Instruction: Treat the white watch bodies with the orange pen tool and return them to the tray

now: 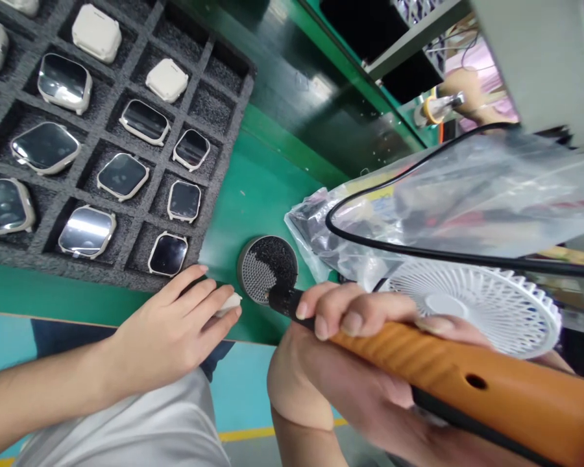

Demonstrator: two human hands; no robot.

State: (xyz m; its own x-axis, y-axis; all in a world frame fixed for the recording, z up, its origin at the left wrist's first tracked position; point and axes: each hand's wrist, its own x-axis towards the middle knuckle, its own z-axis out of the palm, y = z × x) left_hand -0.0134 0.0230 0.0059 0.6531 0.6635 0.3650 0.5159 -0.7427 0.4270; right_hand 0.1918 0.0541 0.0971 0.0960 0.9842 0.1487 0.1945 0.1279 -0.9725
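Observation:
My right hand (365, 350) is wrapped around an orange electric screwdriver (433, 363) with a black front end. Its tip reaches over a small round dish (242, 275) holding tiny black pieces, probably screws, on a perforated insert. Whether the tip touches them I cannot tell. At the table's front edge, my left hand (175, 324) is closed on a small off-white watch case (231, 303), mostly covered by the fingers. Just beyond that hand stands a dark foam tray (146, 277) with several smartwatches in its compartments, most with dark screens up, two showing off-white backs.
A white fan grille (448, 305) sits to the right, behind the screwdriver. Clear plastic bags (394, 201) lie there with a black cable (399, 245) across them. Green table surface (243, 188) shows between tray and bags. At upper right, a person's arm (467, 91) is partly visible.

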